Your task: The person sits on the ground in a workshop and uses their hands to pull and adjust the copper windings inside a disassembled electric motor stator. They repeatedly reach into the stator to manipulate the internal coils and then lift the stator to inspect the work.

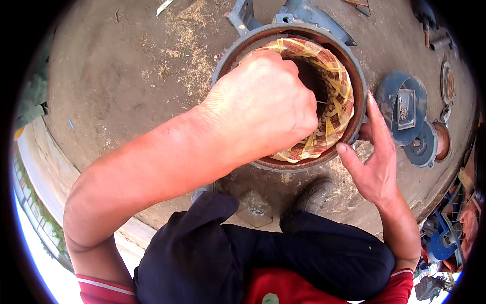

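Note:
An electric motor housing (360, 76) stands with its round open end facing up. Inside it sits a ring of copper windings (338, 81) wrapped in yellow tape, around a dark bore. My left hand (268, 96) is closed in a fist over the left part of the windings. Its fingers are curled out of sight, so what they hold is hidden. A thin pale line (321, 102) shows beside its knuckles, over the bore. At the right side of the rim, my right hand (373, 162) grips the housing, thumb on the rim and fingers along the outer wall.
Right of the housing lie a blue-grey round cover (387, 93) with a clear tray (406, 109) of small parts, and another flanged part (422, 147). A metal ring (447, 83) and tools lie farther right. Sawdust-like debris (185, 50) litters the ground.

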The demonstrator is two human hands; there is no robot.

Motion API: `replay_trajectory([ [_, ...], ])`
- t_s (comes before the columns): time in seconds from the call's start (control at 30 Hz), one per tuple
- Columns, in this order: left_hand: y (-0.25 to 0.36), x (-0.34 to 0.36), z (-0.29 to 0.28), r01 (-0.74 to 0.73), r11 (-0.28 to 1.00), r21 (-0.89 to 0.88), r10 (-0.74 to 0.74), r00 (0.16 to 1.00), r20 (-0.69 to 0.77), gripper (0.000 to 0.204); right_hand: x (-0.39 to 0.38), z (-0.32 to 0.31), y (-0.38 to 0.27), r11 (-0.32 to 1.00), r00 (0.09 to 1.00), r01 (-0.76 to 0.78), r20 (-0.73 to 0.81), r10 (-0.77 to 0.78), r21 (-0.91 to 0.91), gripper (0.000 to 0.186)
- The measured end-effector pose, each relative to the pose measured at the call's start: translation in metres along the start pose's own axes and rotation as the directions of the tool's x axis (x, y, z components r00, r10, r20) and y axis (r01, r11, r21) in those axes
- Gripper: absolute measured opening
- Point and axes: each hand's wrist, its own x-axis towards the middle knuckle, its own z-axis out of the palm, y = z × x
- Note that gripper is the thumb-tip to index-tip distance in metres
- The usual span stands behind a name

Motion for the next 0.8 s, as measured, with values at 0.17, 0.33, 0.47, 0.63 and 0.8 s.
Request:
replay_trajectory([
  [0.17,0.006,0.006,0.008,0.047,0.996,-0.079,-0.049,0.999,-0.012,0.010,0.001,0.001,0.001,1.000,1.000,0.008,-0.001,-0.008,0.009,0.092],
  [0.33,0.007,-0.003,0.008,0.040,0.996,-0.083,-0.041,0.999,-0.016,0.011,0.001,0.001,0.002,1.000,1.000,0.012,0.000,-0.012,-0.008,0.092],
  [0.47,0.008,-0.004,0.008,0.045,0.993,-0.109,-0.049,0.998,-0.031,0.012,0.001,-0.002,0.000,1.000,1.000,-0.002,0.009,0.002,0.007,0.091],
  [0.63,0.012,0.017,0.021,-0.021,0.993,-0.114,0.020,1.000,-0.012,0.011,0.003,0.003,0.001,1.000,1.000,-0.001,0.001,0.001,0.023,0.090],
  [0.8,0.000,0.025,0.016,-0.096,0.990,-0.105,0.100,0.995,0.030,0.010,0.001,0.004,-0.001,1.000,1.000,-0.021,-0.011,0.021,0.016,0.092],
])
